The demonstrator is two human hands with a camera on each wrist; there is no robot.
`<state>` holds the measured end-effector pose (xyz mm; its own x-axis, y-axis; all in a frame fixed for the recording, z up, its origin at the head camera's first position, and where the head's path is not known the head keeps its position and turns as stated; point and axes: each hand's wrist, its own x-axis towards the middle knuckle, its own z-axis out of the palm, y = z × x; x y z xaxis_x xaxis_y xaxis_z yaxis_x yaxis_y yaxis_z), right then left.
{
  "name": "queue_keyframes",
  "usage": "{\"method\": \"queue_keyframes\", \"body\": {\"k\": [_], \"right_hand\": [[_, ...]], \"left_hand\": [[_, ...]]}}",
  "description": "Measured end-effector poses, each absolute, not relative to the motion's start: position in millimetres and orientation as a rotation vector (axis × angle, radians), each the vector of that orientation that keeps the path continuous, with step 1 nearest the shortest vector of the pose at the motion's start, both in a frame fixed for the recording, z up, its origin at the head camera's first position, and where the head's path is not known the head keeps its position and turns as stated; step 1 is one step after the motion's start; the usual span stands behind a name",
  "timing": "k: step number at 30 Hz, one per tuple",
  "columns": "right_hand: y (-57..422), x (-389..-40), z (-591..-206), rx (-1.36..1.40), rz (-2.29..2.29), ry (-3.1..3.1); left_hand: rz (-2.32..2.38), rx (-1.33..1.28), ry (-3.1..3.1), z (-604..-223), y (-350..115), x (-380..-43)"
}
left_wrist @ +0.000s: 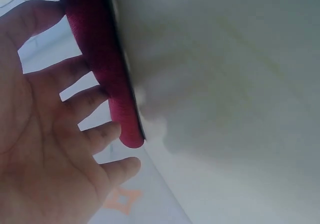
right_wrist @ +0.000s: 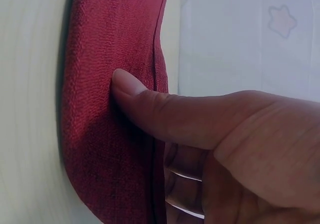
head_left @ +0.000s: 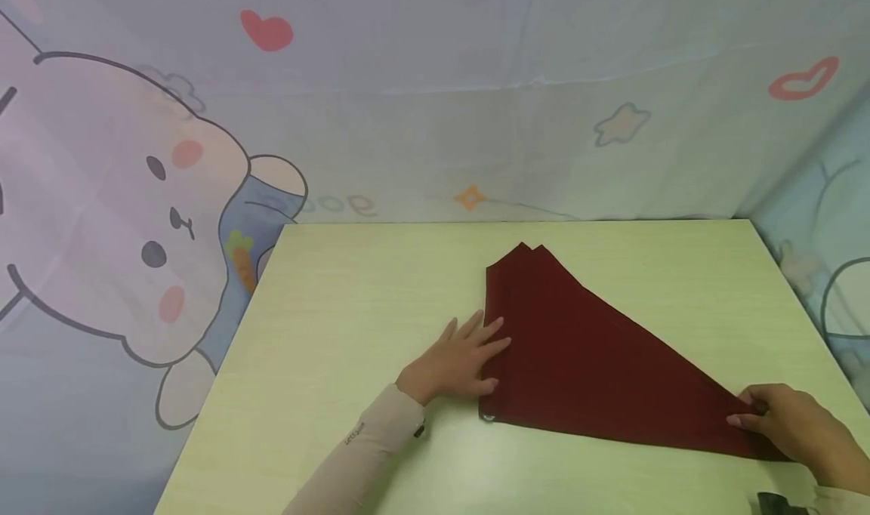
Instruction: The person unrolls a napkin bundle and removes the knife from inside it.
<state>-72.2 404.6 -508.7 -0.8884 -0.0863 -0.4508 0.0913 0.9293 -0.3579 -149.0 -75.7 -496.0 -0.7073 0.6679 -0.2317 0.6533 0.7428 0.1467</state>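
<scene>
The left sleeve [head_left: 367, 445] is pale beige and reaches the wrist, with a short line of dark lettering [head_left: 355, 433], too small to read surely, and 1 small black piece [head_left: 419, 430] at its cuff. The right sleeve [head_left: 843, 501] is similarly pale, with 1 larger black piece [head_left: 782, 504] beside it. Both hands are bare; the right thumbnail [right_wrist: 129, 82] is short and rounded.

red cloth [head_left: 591, 356] partly hidden by right grip [head_left: 798, 428], left sleeve [head_left: 360, 454] cut off, its lettering [head_left: 355, 433] too small to read
</scene>
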Motion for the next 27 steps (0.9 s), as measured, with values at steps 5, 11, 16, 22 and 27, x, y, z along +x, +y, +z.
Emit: {"method": "queue_keyframes", "body": {"k": [5, 11, 16, 22, 27], "right_hand": [[403, -72, -508, 0.000, -0.530, 2.620], [404, -72, -509, -0.004, -0.538, 2.625], [405, -72, -510, -0.008, -0.541, 2.624], [405, -73, -512, 0.006, -0.541, 2.619], [404, -72, -508, 0.004, -0.535, 2.617]], "left_hand": [[0.032, 1.100, 2.707, -491, -70, -153], [-0.053, 1.139, 2.701, -496, -55, -153], [-0.198, 1.170, 2.681, -503, -41, -147], [-0.353, 1.091, 2.679, -508, -42, -139], [-0.354, 1.068, 2.694, -506, -51, -139]]}}
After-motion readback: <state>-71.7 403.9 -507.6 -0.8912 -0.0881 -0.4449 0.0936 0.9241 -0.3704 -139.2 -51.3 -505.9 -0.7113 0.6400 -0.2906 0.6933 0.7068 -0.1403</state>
